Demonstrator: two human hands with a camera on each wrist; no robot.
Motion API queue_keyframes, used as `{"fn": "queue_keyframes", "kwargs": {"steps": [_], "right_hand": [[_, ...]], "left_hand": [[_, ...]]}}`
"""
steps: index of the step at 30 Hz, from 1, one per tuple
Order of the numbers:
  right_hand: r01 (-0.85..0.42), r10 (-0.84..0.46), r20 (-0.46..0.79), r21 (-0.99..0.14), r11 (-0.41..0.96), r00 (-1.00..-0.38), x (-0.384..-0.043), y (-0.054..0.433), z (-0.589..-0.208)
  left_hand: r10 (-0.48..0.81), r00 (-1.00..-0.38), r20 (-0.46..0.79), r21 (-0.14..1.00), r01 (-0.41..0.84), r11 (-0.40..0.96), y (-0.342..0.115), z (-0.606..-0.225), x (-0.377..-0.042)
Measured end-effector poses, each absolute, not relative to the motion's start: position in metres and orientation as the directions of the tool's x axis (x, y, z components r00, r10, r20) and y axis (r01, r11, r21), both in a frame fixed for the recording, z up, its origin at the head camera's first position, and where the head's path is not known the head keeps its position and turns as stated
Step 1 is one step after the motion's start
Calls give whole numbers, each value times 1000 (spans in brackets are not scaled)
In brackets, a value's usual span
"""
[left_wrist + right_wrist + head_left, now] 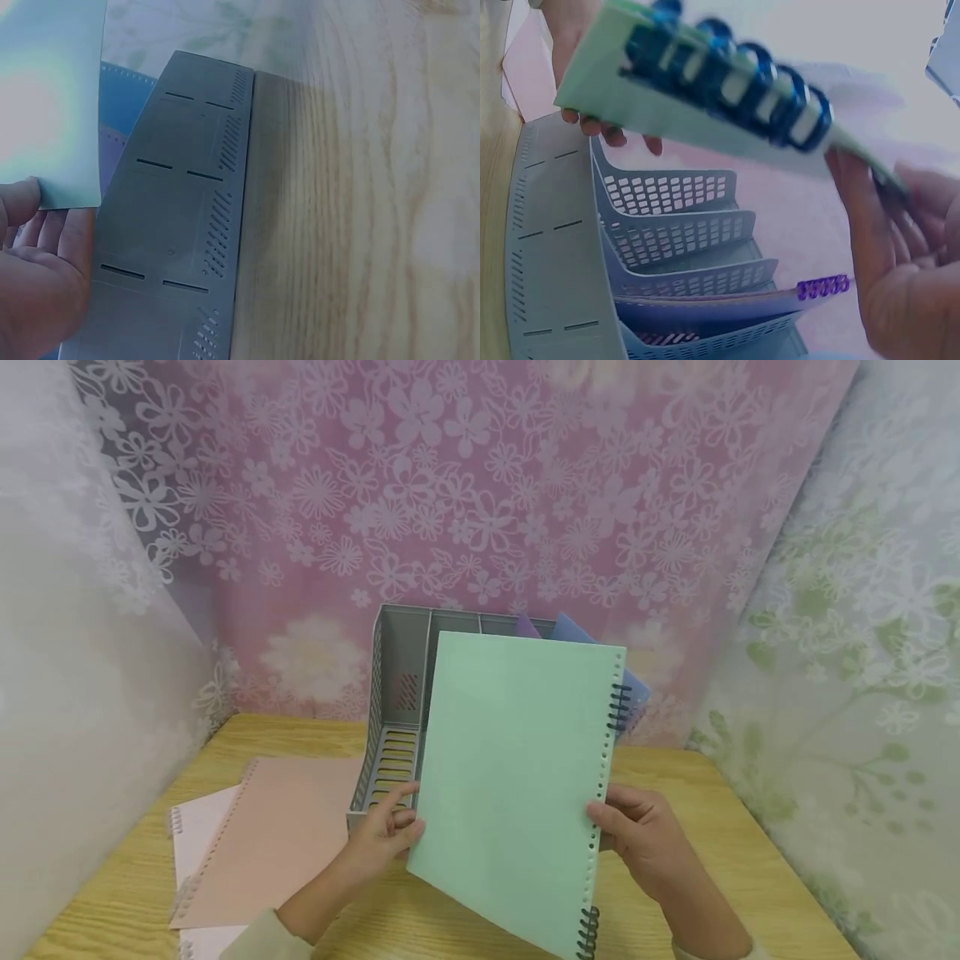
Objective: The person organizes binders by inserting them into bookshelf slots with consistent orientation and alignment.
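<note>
A mint-green notebook (517,760) with dark ring binding along its right edge is held up, tilted, in front of a grey file organizer (401,668). My left hand (382,831) pinches its lower left edge between thumb and fingers. On the bound side, my right hand (645,835) grips the edge, thumb on the facing cover and fingers behind. In the right wrist view the dark rings (731,79) show close up. Behind the green cover, a purple notebook (727,311) and a blue notebook (577,631) stand in the organizer's right-hand slots, partly hidden.
On the wooden table (120,877), left of the organizer, a salmon-pink notebook (285,835) overlaps a paler pink one (202,827). Flowered cloth (450,485) hangs behind the table, with pale coverings at both sides. Perforated dividers (682,191) separate the organizer's slots.
</note>
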State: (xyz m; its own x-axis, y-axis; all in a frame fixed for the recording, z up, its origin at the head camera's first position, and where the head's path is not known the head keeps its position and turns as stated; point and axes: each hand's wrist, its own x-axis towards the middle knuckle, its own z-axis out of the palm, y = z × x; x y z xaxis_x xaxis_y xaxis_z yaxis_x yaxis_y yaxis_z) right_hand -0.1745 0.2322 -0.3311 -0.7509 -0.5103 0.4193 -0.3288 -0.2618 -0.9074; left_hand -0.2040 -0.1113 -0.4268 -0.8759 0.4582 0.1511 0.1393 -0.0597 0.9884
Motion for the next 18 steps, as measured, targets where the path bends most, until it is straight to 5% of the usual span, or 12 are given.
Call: {"fn": "queue_keyframes", "kwargs": {"steps": [8, 18], "right_hand": [[-346, -194, 359, -933, -100, -913, -160, 214, -323], [-463, 136, 451, -884, -72, -882, -161, 185, -326]], "left_hand": [[366, -918, 154, 980, 190, 64, -115, -423, -207], [0, -963, 269, 958, 268, 105, -129, -418, -214]]}}
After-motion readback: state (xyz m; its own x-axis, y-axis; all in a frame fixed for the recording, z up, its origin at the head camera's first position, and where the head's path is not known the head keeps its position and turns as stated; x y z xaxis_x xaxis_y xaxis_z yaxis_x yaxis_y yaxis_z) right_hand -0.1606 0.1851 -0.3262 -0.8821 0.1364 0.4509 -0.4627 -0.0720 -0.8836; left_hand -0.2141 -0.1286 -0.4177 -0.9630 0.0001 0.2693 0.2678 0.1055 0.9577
